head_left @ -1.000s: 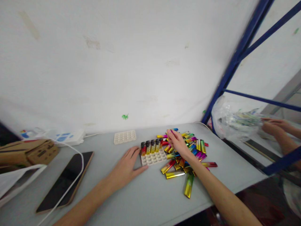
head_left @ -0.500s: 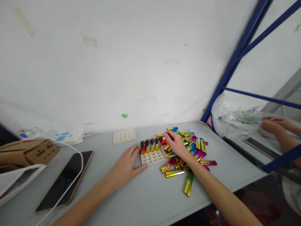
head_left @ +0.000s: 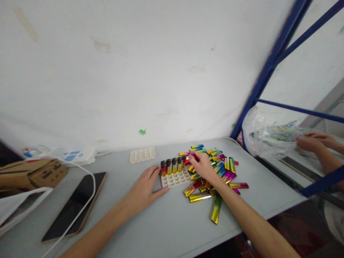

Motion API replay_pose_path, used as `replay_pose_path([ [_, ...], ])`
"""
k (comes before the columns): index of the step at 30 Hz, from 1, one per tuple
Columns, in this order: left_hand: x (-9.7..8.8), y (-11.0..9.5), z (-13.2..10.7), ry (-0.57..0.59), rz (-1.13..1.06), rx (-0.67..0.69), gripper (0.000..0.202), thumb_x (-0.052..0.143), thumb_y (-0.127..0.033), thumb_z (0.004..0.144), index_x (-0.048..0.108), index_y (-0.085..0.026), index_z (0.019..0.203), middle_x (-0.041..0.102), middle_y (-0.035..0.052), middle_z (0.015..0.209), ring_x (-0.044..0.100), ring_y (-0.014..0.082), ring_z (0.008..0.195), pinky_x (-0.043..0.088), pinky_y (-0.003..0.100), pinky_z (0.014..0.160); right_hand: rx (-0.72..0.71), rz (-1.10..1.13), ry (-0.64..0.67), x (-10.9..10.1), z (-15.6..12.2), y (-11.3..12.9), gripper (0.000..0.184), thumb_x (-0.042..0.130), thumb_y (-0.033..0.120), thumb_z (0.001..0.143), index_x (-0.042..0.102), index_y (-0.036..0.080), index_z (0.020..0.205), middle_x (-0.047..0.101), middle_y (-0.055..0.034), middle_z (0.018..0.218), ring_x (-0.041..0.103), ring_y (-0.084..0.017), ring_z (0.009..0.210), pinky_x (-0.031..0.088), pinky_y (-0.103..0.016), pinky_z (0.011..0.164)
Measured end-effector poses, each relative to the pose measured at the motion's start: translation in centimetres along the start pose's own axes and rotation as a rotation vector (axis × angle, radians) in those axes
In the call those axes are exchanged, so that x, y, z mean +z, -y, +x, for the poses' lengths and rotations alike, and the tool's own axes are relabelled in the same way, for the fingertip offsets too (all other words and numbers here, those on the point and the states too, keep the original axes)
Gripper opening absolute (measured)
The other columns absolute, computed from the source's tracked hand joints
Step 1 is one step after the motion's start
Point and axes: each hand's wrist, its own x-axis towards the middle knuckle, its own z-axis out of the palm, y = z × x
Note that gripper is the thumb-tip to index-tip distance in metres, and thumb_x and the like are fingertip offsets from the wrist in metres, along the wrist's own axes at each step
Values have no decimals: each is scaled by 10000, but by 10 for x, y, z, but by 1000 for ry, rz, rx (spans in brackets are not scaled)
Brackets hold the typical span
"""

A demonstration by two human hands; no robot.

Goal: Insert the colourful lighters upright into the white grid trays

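Fingers and thumb of my left hand [head_left: 143,186] are spread around the left end of a pale tray [head_left: 174,181] with rows of round holes, touching its edge. Along the tray's back row stand several upright lighters [head_left: 174,166] with black tops and red or yellow bodies. Its front holes hold nothing. My right hand [head_left: 202,166] is pinched closed just right of that row, above the pile. A small red piece with a dark end, apparently a lighter [head_left: 193,154], shows at its fingertips. Under and around this hand lies a loose pile of shiny, multicoloured metallic lighter sleeves [head_left: 223,172].
A second holed tray [head_left: 142,154] lies by the wall. To the left are a dark tablet [head_left: 76,204] crossed by a white cable, a cardboard box [head_left: 32,173] and a power strip [head_left: 77,156]. Beyond the blue frame [head_left: 264,79], another person's hands [head_left: 313,141] work at a plastic bag.
My right hand has shifted slightly to the right and down, its fingertips still pinched. The left hand and the tray stay where they were.
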Motion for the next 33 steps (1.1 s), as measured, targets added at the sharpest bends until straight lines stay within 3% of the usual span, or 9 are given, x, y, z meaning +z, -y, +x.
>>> replay_pose_path([
  [4,-1,-1,0,13,3,0,717,564,-685,955,511,-163,1443,574,175,1477,570,337,1360,473,522,1178,-55,-50,-3,-2,0,1,398,486,475,1019,441,229,710,444,49,585,422,-136,557,290,-286,594],
  [12,-1,0,0,19,-7,1,708,569,-673,960,498,-169,1453,567,169,1482,562,335,1366,467,519,1181,-237,-186,78,-11,2,0,435,388,474,1104,466,228,752,552,-14,757,520,-178,731,380,-301,713],
  [17,-2,-1,0,23,-12,-4,701,571,-665,961,495,-179,1461,568,165,1483,560,337,1367,471,523,1174,-231,-178,202,-17,5,-8,470,505,527,1061,554,207,721,561,13,656,495,-153,620,328,-279,641],
  [24,-3,-3,0,9,-15,2,690,584,-668,951,518,-192,1446,590,158,1460,580,336,1346,483,524,1165,-185,-117,362,-24,5,-8,348,609,490,1013,754,201,882,728,-38,781,605,-182,677,381,-264,641],
  [30,-2,-3,0,35,-10,-20,724,571,-679,954,511,-150,1446,568,179,1481,558,345,1371,464,529,1183,-163,-179,339,-25,7,-14,364,689,502,957,741,207,750,687,-26,661,553,-177,593,364,-271,607],
  [33,0,-1,0,36,-5,-16,741,563,-689,955,507,-139,1449,562,192,1485,554,350,1374,457,540,1188,-203,-210,351,-21,7,-18,338,669,484,981,733,204,803,708,-29,714,580,-181,625,379,-267,625],
])
